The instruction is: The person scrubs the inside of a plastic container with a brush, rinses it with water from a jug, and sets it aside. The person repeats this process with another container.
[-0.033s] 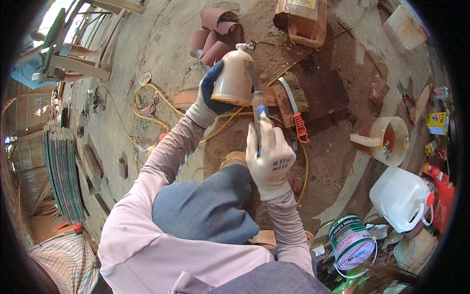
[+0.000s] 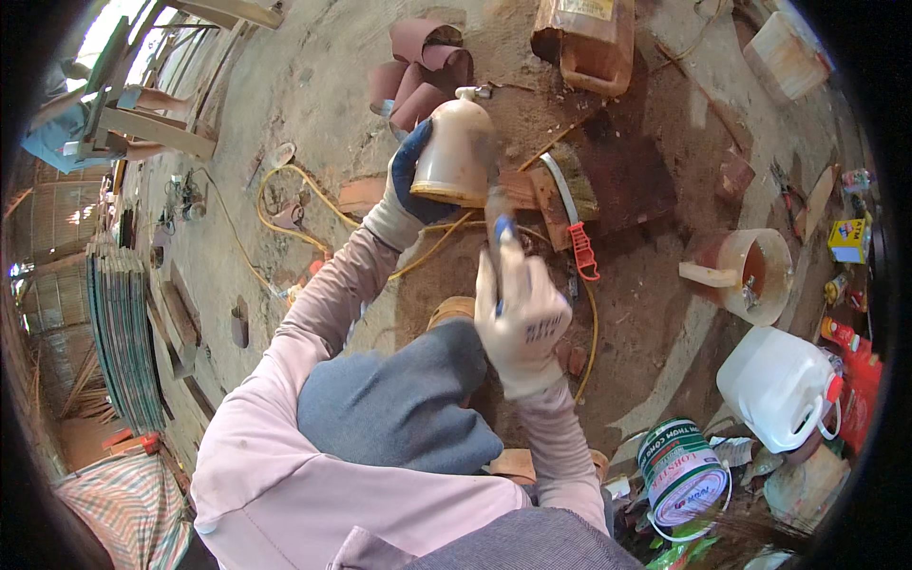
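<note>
My left hand [image 2: 410, 180], in a glove with dark blue on the fingers, is closed round the side of a cream-coloured paint cup [image 2: 454, 152]. The cup is dome-shaped, with a small metal fitting on top and a brownish rim at its lower end. In my right hand [image 2: 524, 318], gloved in white, is a scraper [image 2: 499, 204] with a worn handle, the fingers wrapped round it. Its narrow blade is smeared by motion along the cup's right side; whether it touches the cup I cannot tell.
Curled brown sandpaper [image 2: 418, 71] lies beyond the cup. A yellow hose [image 2: 304, 176] and a red-handled saw [image 2: 581, 249] are on the ground. At right stand a plastic jug [image 2: 708, 275], a white canister [image 2: 774, 385] and a paint bucket [image 2: 665, 456]. Another person [image 2: 62, 133] is at far left.
My right hand and the scraper have shifted slightly toward me, and the blade is more blurred. The cup has tilted very little in my left hand.
</note>
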Tool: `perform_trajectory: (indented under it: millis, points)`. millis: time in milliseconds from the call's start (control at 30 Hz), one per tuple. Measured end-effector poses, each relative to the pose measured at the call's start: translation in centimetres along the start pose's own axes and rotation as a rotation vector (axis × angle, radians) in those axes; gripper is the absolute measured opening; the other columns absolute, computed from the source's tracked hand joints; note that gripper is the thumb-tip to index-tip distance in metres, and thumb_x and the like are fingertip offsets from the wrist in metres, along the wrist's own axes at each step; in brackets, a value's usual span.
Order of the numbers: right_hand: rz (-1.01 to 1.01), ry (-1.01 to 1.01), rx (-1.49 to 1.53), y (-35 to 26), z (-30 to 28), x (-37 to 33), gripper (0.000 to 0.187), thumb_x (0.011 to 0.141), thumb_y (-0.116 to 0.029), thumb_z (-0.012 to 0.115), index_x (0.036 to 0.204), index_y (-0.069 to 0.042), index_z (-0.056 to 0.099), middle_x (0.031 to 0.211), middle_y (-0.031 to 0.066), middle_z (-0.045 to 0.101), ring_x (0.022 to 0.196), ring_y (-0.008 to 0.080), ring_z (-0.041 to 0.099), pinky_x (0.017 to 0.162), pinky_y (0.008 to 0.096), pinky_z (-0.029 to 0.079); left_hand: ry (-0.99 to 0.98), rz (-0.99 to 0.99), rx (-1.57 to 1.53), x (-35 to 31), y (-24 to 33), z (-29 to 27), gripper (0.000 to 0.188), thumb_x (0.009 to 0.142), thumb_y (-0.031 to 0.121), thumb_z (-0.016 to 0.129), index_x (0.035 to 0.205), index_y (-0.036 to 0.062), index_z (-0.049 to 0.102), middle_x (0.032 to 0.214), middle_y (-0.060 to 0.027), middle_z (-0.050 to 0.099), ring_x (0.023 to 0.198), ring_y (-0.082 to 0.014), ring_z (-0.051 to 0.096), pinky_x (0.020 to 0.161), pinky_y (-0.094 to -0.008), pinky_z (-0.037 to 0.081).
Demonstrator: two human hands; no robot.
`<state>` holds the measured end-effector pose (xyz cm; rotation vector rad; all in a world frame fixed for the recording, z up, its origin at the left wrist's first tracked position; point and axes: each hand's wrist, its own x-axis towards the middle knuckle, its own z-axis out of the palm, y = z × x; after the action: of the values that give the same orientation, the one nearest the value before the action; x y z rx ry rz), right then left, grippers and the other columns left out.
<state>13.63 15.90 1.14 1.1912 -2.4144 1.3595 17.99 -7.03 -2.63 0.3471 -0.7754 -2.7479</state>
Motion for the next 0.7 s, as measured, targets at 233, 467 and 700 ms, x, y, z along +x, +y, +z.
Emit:
perform_trajectory:
  millis: [233,467,700]
  points:
    - [0.005,-0.05,-0.029,0.4,-0.1,0.5,0.033,0.086,-0.017,0.072,0.118,-0.009,0.066,0.066,0.005,0.047,0.049,0.0223,0.053,0.044,0.0366,0.041,0.105,-0.003,0.027,1.3,0.7,-0.5,0.064,0.097,0.044,0.054,0.147,0.0086,0.036,0.136,-0.0159,0.053,0.12,-0.0349,0.058,0.1,-0.0559,0.049]
    - [0.124,-0.131,-0.042,1.3,-0.9,0.9,0.036,0.087,-0.012,0.071,0.121,-0.003,0.063,0.072,0.0121,0.059,0.057,0.0299,0.06,0.051,0.0387,0.047,0.161,-0.018,0.018,1.7,-0.3,-1.1,0.062,0.097,0.046,0.055,0.144,0.0093,0.04,0.136,-0.0162,0.054,0.121,-0.0323,0.058,0.101,-0.0528,0.05]
    - [-0.043,-0.052,0.046,1.0,-2.0,-2.2,0.034,0.082,-0.014,0.076,0.115,-0.006,0.068,0.063,0.0042,0.048,0.049,0.0208,0.054,0.044,0.0351,0.041,0.107,0.07,0.005,2.6,1.0,-0.6,0.057,0.099,0.042,0.055,0.144,0.0104,0.042,0.137,-0.0152,0.054,0.121,-0.0313,0.058,0.1,-0.052,0.05]
